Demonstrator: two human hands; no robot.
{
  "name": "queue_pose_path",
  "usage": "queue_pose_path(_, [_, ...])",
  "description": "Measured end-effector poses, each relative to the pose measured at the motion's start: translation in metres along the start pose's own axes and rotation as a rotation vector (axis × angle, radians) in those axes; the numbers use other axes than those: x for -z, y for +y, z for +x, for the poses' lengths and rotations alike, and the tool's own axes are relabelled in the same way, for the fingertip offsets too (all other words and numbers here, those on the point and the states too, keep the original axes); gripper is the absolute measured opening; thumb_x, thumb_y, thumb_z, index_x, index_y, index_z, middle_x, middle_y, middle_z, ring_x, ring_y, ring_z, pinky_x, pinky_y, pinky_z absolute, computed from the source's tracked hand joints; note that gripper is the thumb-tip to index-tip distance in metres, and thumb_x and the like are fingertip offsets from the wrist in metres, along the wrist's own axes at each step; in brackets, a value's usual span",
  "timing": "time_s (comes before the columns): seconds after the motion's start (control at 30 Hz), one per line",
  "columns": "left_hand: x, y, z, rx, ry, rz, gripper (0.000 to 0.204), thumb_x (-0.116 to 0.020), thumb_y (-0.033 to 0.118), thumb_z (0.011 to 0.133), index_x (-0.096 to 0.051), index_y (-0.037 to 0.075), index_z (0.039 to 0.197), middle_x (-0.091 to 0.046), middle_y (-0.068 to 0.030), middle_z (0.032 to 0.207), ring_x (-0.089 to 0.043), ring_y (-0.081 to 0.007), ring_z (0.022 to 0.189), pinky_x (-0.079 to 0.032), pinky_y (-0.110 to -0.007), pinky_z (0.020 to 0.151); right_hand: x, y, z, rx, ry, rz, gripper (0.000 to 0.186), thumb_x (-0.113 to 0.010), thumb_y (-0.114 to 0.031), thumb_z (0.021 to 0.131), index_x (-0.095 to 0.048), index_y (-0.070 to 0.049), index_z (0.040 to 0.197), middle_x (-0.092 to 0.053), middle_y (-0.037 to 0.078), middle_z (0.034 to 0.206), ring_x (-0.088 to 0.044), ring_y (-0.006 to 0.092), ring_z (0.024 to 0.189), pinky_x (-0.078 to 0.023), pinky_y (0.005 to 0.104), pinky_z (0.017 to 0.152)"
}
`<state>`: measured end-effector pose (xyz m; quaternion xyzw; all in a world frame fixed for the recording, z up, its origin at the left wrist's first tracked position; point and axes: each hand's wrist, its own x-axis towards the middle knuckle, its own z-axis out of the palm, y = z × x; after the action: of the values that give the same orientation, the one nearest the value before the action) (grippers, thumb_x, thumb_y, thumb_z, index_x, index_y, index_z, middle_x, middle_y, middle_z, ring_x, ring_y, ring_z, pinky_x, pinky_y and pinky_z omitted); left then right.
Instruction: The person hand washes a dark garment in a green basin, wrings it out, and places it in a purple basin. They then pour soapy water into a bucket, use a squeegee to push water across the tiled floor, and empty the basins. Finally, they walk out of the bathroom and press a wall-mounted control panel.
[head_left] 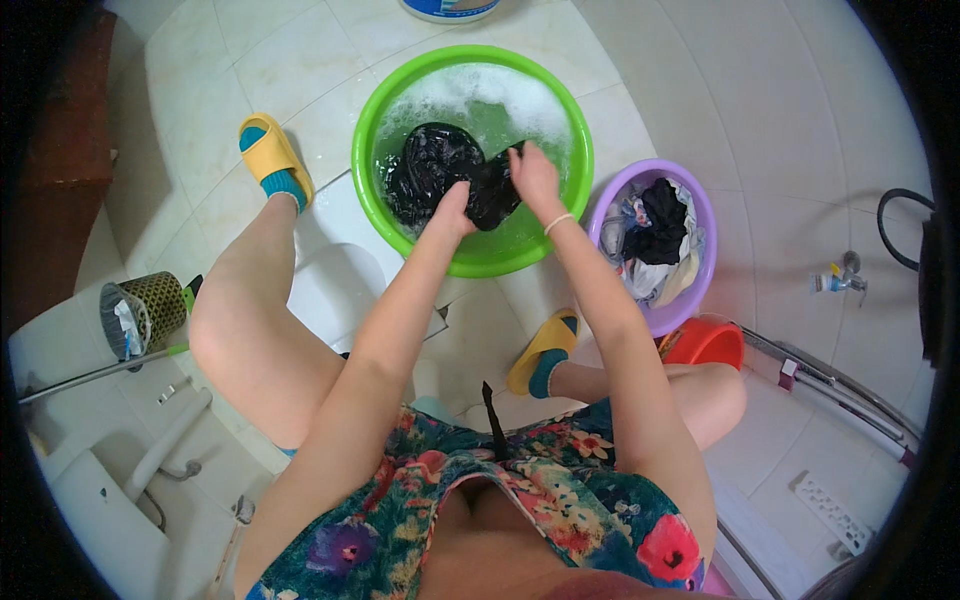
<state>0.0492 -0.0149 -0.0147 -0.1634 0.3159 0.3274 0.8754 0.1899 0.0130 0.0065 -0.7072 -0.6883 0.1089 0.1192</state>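
Two basins, one green [362, 165] and one smaller, purple [710, 245], the latter holding mixed clothes [658, 230]; one red container [705, 343]; one patterned waste bin [155, 308]; two yellow slippers [275, 155], one on each foot. Room: pale tiled floor [290, 60] and tiled wall [690, 100]; a white floor fixture [340, 270] lies beside the green basin. Wet black cloth [435, 165] lies in the green basin's sudsy water; whether it is one piece cannot be told. The left hand [455, 210] and right hand [535, 178], fingers curled, grasp its right-hand portion between them.
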Motion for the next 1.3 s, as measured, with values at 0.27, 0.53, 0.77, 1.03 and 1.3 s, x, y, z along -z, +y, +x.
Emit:
queue_pose_path(0.27, [0.108, 0.005, 0.039, -0.391, 0.478, 0.417, 0.046, -0.059, 0.021, 0.075, -0.044, 0.001, 0.114, -0.053, -0.0122, 0.106, -0.052, -0.0258, 0.094, -0.042, -0.040, 0.079, -0.054, 0.030, -0.032, 0.575, -0.354, -0.071, 0.023, -0.051, -0.011, 0.072, -0.052, -0.006, 0.094, -0.052, 0.018, 0.093, -0.054, 0.0357, 0.077, -0.044, 0.0434, 0.071])
queue_pose_path(0.53, [0.063, 0.005, 0.019, 0.173, 0.143, 0.211, 0.044, -0.039, 0.043, 0.084, -0.047, 0.012, 0.114, -0.048, -0.0112, 0.119, -0.042, -0.0345, 0.110, -0.029, -0.067, 0.083, -0.082, 0.031, -0.016, -0.830, -0.614, 1.481, 0.023, -0.056, -0.023, 0.079, -0.058, -0.003, 0.088, -0.060, 0.008, 0.083, -0.057, 0.0170, 0.075, -0.047, 0.0309, 0.064])
queue_pose_path(0.77, [0.053, 0.013, 0.004, -0.193, -0.027, 0.182, 0.045, -0.038, 0.045, 0.082, -0.051, 0.006, 0.101, -0.053, -0.0153, 0.104, -0.053, -0.0291, 0.093, -0.042, -0.043, 0.085, 0.045, -0.075, -0.059, -0.012, -0.743, 1.176, 0.029, -0.061, -0.024, 0.077, -0.056, -0.001, 0.094, -0.059, 0.005, 0.088, -0.052, 0.0095, 0.082, -0.041, 0.0270, 0.077])
queue_pose_path(1.03, [-0.010, -0.002, -0.006, -0.093, 0.066, 0.090, 0.024, -0.038, 0.016, 0.083, -0.057, 0.005, 0.087, -0.061, -0.0093, 0.085, -0.059, -0.0219, 0.078, -0.050, -0.037, 0.072, 0.017, -0.026, -0.020, 0.086, -0.036, 0.187, 0.019, -0.055, -0.020, 0.071, -0.051, -0.003, 0.079, -0.052, 0.018, 0.077, -0.053, 0.0363, 0.070, -0.044, 0.0430, 0.059])
queue_pose_path(1.3, [0.068, 0.012, 0.020, -0.385, 0.596, 0.413, 0.039, -0.059, 0.021, 0.074, -0.046, 0.002, 0.106, -0.054, -0.0118, 0.103, -0.055, -0.0245, 0.087, -0.048, -0.043, 0.069, -0.035, 0.011, -0.042, 0.443, -0.337, -0.202, 0.037, -0.056, -0.021, 0.072, -0.046, -0.003, 0.103, -0.046, 0.015, 0.106, -0.048, 0.0331, 0.095, -0.039, 0.0507, 0.076])
